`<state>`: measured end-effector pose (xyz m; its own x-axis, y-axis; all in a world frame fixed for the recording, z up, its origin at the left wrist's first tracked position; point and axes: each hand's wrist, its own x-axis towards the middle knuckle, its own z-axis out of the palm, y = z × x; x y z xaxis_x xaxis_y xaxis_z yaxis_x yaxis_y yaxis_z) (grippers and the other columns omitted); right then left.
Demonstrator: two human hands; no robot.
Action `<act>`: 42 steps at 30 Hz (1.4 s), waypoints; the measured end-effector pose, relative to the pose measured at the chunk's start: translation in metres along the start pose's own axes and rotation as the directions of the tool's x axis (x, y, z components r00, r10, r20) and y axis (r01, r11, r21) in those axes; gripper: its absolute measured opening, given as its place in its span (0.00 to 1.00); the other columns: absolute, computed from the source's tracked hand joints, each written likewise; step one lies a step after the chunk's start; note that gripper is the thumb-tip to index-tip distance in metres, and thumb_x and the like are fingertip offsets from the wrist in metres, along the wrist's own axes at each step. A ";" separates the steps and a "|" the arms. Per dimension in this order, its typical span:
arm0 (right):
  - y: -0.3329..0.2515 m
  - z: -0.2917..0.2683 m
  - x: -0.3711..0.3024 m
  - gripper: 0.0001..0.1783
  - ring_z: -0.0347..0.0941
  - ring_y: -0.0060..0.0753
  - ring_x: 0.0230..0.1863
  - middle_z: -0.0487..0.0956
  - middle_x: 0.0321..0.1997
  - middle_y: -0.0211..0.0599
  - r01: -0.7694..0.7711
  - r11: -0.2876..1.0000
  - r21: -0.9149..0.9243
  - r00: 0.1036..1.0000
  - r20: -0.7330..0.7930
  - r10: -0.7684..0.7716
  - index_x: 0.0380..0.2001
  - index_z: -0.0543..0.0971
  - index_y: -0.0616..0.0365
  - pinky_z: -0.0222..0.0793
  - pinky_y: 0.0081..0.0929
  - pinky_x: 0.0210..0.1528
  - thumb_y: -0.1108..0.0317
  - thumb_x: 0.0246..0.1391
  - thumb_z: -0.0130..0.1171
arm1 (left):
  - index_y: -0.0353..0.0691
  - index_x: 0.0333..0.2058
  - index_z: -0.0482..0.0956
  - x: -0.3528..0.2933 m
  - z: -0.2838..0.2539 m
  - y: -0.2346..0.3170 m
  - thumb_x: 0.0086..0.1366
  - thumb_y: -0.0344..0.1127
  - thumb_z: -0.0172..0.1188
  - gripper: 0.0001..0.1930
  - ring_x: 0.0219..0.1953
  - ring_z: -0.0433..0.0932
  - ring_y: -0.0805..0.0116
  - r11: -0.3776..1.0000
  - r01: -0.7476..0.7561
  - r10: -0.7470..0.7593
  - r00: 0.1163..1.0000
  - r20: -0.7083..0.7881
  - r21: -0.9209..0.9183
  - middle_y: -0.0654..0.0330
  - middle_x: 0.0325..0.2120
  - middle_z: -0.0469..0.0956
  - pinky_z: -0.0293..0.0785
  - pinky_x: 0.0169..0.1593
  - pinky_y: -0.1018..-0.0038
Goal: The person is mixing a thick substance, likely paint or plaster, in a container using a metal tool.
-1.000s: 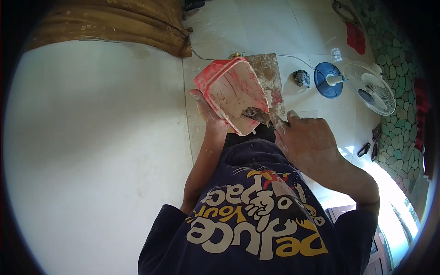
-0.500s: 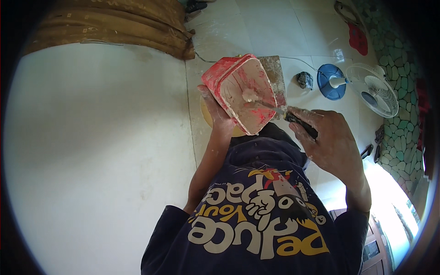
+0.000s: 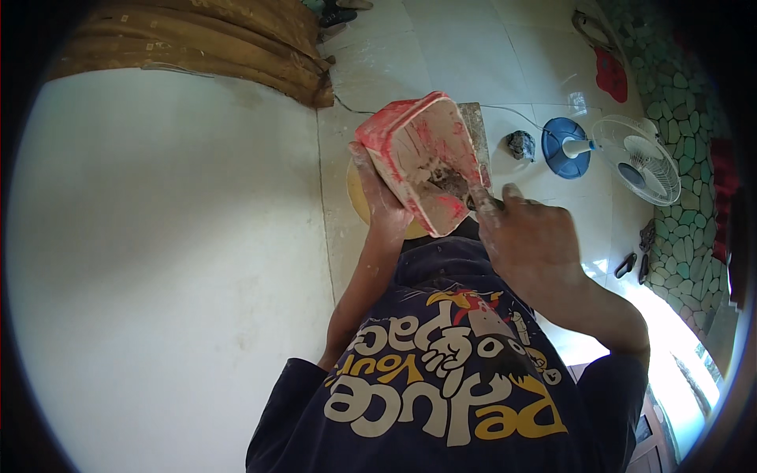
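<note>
My left hand (image 3: 382, 191) is wrapped round the side of a red square plastic tub (image 3: 386, 126), holding it tilted so that its mouth faces right and towards me. Pale dried paste coats the tub's inside. My right hand (image 3: 532, 240) grips the dark handle of a putty knife (image 3: 487, 202) at the tub's near right rim. Its blade reaches inside, where a dark, blurred patch shows against the pale coating; the blade's edge is hard to make out.
Behind the tub are a stained square board (image 3: 475, 118) and a yellowish round thing (image 3: 357, 189). A crumpled dark bag (image 3: 520, 145) and a fan with a blue base (image 3: 564, 148) stand to the right. A brown curtain (image 3: 197, 39) hangs far left, above a broad pale surface (image 3: 165, 236).
My right hand has moved left and turned over, bringing the putty knife deeper into the tub. The pale lump seen on the blade no longer shows. The tub has shifted slightly right.
</note>
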<state>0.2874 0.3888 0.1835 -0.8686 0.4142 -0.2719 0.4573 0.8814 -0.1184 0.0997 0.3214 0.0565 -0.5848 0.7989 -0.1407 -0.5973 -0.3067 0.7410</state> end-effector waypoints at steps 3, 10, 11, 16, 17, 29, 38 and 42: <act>-0.013 0.012 -0.002 0.11 0.82 0.30 0.32 0.82 0.33 0.37 0.040 0.982 -0.183 0.999 -0.007 -0.042 0.40 0.80 0.57 0.75 0.25 0.29 0.70 0.51 0.60 | 0.41 0.66 0.59 0.000 0.002 0.006 0.71 0.70 0.32 0.40 0.63 0.66 0.60 0.998 0.007 -0.005 1.000 0.026 -0.070 0.55 0.62 0.64 0.65 0.64 0.62; -0.012 -0.044 0.000 0.12 0.80 0.32 0.30 0.78 0.33 0.38 0.112 0.984 -0.138 0.954 0.292 -0.068 0.43 0.78 0.58 0.74 0.27 0.29 0.68 0.56 0.56 | 0.40 0.65 0.60 -0.004 -0.014 -0.007 0.71 0.69 0.31 0.40 0.62 0.67 0.60 0.999 -0.013 0.017 0.996 -0.087 0.046 0.54 0.61 0.66 0.65 0.64 0.62; -0.015 -0.047 0.004 0.10 0.80 0.32 0.30 0.78 0.33 0.38 0.102 0.988 -0.117 0.964 0.255 -0.069 0.41 0.78 0.58 0.74 0.28 0.29 0.69 0.55 0.56 | 0.41 0.64 0.62 -0.006 -0.015 -0.005 0.70 0.69 0.34 0.40 0.62 0.68 0.59 1.000 -0.023 0.024 0.999 -0.038 0.011 0.54 0.61 0.67 0.65 0.64 0.61; -0.011 -0.018 0.017 0.10 0.80 0.33 0.28 0.78 0.32 0.37 0.202 0.977 -0.066 0.940 0.293 -0.175 0.40 0.79 0.58 0.72 0.29 0.27 0.68 0.56 0.57 | 0.40 0.64 0.63 -0.009 -0.016 0.002 0.70 0.69 0.36 0.39 0.61 0.69 0.58 0.997 -0.069 0.067 0.997 0.042 0.041 0.54 0.60 0.68 0.66 0.64 0.60; -0.013 -0.013 0.010 0.05 0.81 0.32 0.30 0.79 0.30 0.37 0.163 0.985 -0.058 0.967 0.209 -0.147 0.34 0.79 0.58 0.74 0.29 0.29 0.70 0.53 0.59 | 0.40 0.64 0.63 -0.010 -0.018 0.001 0.71 0.68 0.36 0.39 0.61 0.69 0.59 1.000 -0.020 0.019 0.999 0.037 0.019 0.54 0.60 0.69 0.66 0.64 0.59; -0.003 -0.005 0.001 0.11 0.74 0.35 0.22 0.76 0.25 0.36 0.169 0.985 0.012 0.980 0.104 -0.170 0.36 0.80 0.56 0.69 0.35 0.28 0.60 0.61 0.55 | 0.41 0.63 0.63 -0.016 -0.030 -0.014 0.70 0.68 0.39 0.38 0.60 0.71 0.59 0.998 0.034 -0.030 0.997 0.077 -0.046 0.54 0.59 0.70 0.68 0.63 0.60; 0.004 -0.037 -0.018 0.16 0.74 0.36 0.23 0.76 0.26 0.35 0.047 0.999 0.015 0.991 0.127 -0.049 0.49 0.79 0.52 0.69 0.37 0.30 0.59 0.61 0.55 | 0.40 0.62 0.66 -0.018 -0.031 -0.011 0.70 0.68 0.40 0.38 0.59 0.72 0.60 0.999 -0.015 0.014 0.999 0.034 0.035 0.54 0.57 0.72 0.68 0.63 0.61; -0.003 -0.016 -0.017 0.18 0.76 0.37 0.24 0.75 0.28 0.37 0.059 0.998 0.003 0.978 0.202 -0.058 0.52 0.77 0.53 0.71 0.37 0.31 0.59 0.62 0.55 | 0.40 0.62 0.65 -0.016 -0.029 -0.008 0.71 0.67 0.40 0.37 0.60 0.70 0.60 0.997 0.057 -0.057 0.998 0.002 -0.048 0.55 0.59 0.71 0.67 0.63 0.60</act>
<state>0.2981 0.3829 0.2036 -0.8373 0.3079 -0.4519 0.4061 0.9035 -0.1369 0.0983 0.2964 0.0338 -0.5486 0.8161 -0.1815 -0.6557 -0.2853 0.6991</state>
